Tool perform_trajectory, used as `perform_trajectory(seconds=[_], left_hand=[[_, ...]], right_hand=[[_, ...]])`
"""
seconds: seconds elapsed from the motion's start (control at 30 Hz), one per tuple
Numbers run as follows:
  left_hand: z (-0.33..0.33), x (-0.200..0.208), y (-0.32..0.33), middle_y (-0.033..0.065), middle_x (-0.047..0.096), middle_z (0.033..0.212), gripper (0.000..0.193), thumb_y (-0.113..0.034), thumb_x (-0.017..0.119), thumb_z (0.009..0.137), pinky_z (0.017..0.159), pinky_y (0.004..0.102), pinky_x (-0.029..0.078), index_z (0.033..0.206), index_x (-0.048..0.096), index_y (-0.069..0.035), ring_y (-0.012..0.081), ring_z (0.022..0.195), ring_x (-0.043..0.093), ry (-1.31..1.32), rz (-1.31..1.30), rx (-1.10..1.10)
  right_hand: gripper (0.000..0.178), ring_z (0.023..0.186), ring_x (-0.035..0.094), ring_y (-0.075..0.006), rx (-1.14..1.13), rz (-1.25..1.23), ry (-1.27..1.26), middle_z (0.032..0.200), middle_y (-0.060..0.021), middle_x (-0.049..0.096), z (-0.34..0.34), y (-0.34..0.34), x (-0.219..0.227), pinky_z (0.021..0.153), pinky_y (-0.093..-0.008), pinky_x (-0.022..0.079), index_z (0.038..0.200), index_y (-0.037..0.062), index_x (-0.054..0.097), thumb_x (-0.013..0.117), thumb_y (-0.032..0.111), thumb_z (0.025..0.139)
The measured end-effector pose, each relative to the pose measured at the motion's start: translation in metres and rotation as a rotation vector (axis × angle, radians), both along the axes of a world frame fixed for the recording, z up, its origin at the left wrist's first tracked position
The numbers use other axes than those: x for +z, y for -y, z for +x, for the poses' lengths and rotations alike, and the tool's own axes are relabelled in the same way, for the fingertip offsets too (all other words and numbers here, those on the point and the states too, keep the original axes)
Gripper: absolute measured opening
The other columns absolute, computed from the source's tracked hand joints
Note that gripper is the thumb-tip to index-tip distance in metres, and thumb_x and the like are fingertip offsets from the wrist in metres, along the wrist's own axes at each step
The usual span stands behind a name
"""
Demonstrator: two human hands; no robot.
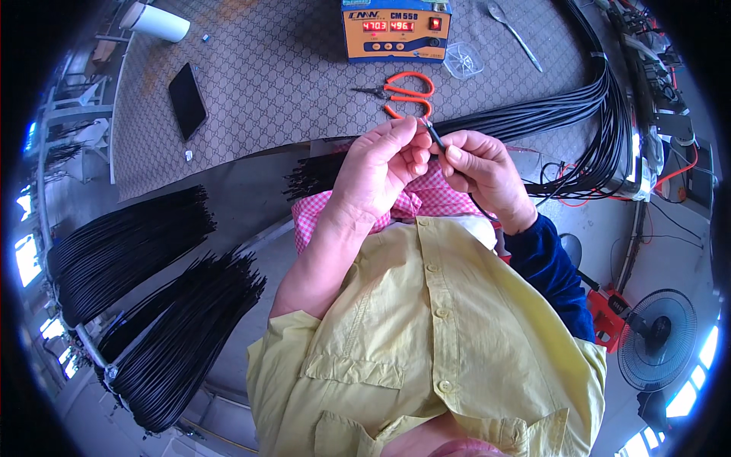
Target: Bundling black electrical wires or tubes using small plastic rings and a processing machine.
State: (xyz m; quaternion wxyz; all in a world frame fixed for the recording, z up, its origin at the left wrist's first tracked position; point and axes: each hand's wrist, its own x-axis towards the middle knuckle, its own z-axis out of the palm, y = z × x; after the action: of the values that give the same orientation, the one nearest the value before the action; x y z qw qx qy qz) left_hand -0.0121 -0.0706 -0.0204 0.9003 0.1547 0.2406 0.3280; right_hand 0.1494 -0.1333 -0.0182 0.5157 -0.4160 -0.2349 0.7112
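Note:
A thin black cable (436,138) is raised in front of my chest, near the table's front edge. My right hand (481,169) pinches it between thumb and fingers just below its end, and its length trails down below that hand. At the cable's tip, small pale wire ends show. My left hand (378,165) closes thumb and fingers at that tip; exactly how it grips the fine wires is too small to tell. Just beyond the fingers, scissors (409,94) with orange handles lie on the patterned tabletop (282,76), blades to the left.
An orange-and-blue box with a lit display (396,52) stands at the back. A bundle of black cables (548,107) runs along the right. A phone (187,101), a white cup (155,22), a clear dish (464,60) and a spoon (515,36) lie about. Cable bunches (186,339) hang at left.

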Motion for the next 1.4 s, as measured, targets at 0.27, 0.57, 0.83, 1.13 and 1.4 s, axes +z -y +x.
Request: perform_trajectory(seconds=[0.27, 0.57, 0.83, 1.13, 1.4], left_hand=[[0.0, 0.003, -0.002, 0.0067, 0.059, 0.074, 0.023, -0.023, 0.052, 0.085, 0.055, 0.0222, 0.042, 0.082, 0.058, -0.001, 0.0102, 0.06, 0.053, -0.042, 0.001, -0.005], [-0.001, 0.004, -0.004, 0.0057, 0.059, 0.073, 0.019, -0.022, 0.054, 0.084, 0.054, 0.0222, 0.042, 0.082, 0.058, -0.003, 0.01, 0.06, 0.053, -0.079, 0.007, -0.002], [-0.002, 0.005, -0.006, 0.0076, 0.059, 0.073, 0.018, -0.017, 0.052, 0.084, 0.055, 0.0233, 0.043, 0.083, 0.057, 0.0, 0.0113, 0.061, 0.053, -0.078, -0.011, -0.002], [-0.003, 0.006, -0.013, 0.0072, 0.059, 0.07, 0.021, -0.022, 0.053, 0.083, 0.054, 0.023, 0.044, 0.08, 0.057, -0.001, 0.012, 0.061, 0.055, -0.113, -0.018, -0.038], [-0.004, 0.005, -0.02, 0.0061, 0.058, 0.068, 0.02, -0.023, 0.054, 0.082, 0.051, 0.0219, 0.043, 0.078, 0.056, -0.003, 0.0122, 0.058, 0.055, -0.172, 0.012, -0.062]], right_hand=[[0.016, 0.055, 0.044, -0.0039, 0.019, -0.011, 0.005, 0.069, -0.0007, 0.054, 0.001, -0.001, 0.002, 0.047, -0.0147, 0.034, 0.094, 0.0, 0.058, 0.053, 0.012, 0.084], [0.017, 0.053, 0.042, -0.0039, 0.023, -0.008, 0.009, 0.067, -0.0003, 0.053, 0.001, -0.002, 0.002, 0.046, -0.0151, 0.033, 0.095, -0.0006, 0.058, 0.053, 0.012, 0.084], [0.018, 0.051, 0.04, -0.0036, 0.053, -0.024, -0.001, 0.067, -0.0001, 0.052, 0.003, -0.003, 0.005, 0.045, -0.0149, 0.031, 0.095, -0.0008, 0.058, 0.052, 0.012, 0.084], [0.018, 0.051, 0.039, -0.0029, 0.078, -0.026, 0.04, 0.066, 0.0, 0.052, 0.004, -0.006, 0.005, 0.044, -0.0145, 0.03, 0.095, -0.001, 0.058, 0.053, 0.013, 0.084], [0.017, 0.05, 0.039, -0.0024, 0.073, -0.02, 0.127, 0.065, 0.0006, 0.051, 0.004, -0.009, 0.005, 0.044, -0.0142, 0.029, 0.094, -0.0008, 0.058, 0.053, 0.012, 0.084]])
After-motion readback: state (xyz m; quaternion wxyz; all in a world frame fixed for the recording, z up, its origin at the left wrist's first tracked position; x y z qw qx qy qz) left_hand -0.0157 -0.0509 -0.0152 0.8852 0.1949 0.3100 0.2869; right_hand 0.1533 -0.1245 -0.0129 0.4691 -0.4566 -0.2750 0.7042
